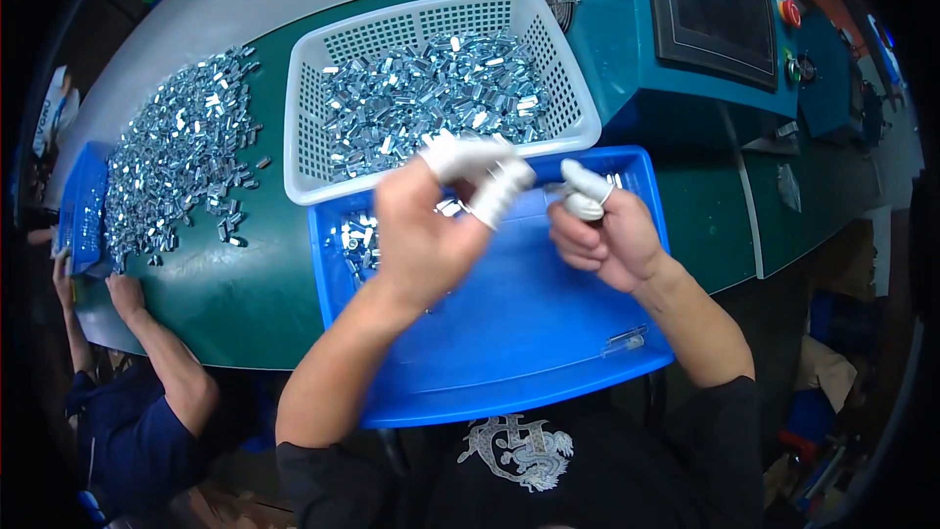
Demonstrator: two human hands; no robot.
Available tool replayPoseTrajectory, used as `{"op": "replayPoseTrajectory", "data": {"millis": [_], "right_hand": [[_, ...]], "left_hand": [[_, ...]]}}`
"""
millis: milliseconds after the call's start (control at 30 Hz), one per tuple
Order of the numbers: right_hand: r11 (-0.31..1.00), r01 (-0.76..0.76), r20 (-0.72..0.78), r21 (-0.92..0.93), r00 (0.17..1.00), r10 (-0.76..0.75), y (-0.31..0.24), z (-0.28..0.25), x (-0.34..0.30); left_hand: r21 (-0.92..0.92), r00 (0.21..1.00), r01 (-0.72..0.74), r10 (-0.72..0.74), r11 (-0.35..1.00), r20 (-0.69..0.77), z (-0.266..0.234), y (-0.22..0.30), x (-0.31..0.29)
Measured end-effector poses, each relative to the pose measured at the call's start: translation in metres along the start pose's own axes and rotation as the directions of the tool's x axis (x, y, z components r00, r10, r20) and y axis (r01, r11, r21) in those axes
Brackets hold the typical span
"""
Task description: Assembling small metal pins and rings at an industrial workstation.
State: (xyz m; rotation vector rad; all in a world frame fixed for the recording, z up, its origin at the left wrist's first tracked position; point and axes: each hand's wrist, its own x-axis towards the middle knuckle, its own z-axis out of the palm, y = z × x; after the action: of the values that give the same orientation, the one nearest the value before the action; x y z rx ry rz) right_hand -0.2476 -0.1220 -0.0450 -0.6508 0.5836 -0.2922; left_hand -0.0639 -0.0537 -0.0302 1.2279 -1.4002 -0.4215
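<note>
My left hand (431, 220) is over the blue bin (490, 333), with white covers on thumb and forefinger. These two fingers are brought together; motion blur hides what, if anything, lies between them. To its right, my right hand (609, 235) pinches a small metal piece (554, 188) between its white-covered thumb and forefinger, other fingers curled. Behind both hands stands a white perforated basket (294, 152) heaped with short shiny metal pieces (441, 88). More such pieces (358, 240) lie in the bin's left part, partly hidden by my left hand.
A large pile of metal pieces (186, 147) covers the green tabletop (255, 304) at left. Beside it, a co-worker's hands (123, 294) are near a smaller blue bin (84, 206). A teal machine (607, 59) with a dark screen (715, 15) and red button (789, 12) stands back right.
</note>
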Motion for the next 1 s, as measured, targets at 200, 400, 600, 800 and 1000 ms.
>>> {"op": "replayPoseTrajectory", "data": {"millis": [200, 400, 600, 800, 1000], "right_hand": [[0.982, 0.174, -0.101, -0.070, 0.978, -0.180, -0.006, -0.002, -0.004], [0.974, 0.164, -0.155, -0.155, 0.970, -0.188, -0.002, 0.014, -0.008], [0.963, 0.182, -0.160, -0.199, 0.963, -0.215, 0.002, 0.010, -0.016], [0.946, 0.225, -0.176, -0.232, 0.947, -0.269, 0.001, 0.014, -0.016], [0.800, 0.310, -0.237, -0.514, 0.845, -0.480, 0.006, 0.007, -0.011]], "left_hand": [[0.364, 0.975, 0.100, -0.018, 0.926, -0.222, -0.024, -0.016, 0.014], [0.668, 0.939, -0.094, -0.156, 0.738, 0.306, -0.013, -0.014, -0.021], [0.816, 0.878, -0.218, -0.258, 0.535, 0.403, 0.014, -0.028, -0.043], [0.718, 0.909, -0.193, -0.155, 0.668, 0.388, 0.014, -0.028, -0.038], [-0.008, 0.896, 0.328, -0.308, 0.945, 0.321, 0.020, -0.007, -0.027]]}}
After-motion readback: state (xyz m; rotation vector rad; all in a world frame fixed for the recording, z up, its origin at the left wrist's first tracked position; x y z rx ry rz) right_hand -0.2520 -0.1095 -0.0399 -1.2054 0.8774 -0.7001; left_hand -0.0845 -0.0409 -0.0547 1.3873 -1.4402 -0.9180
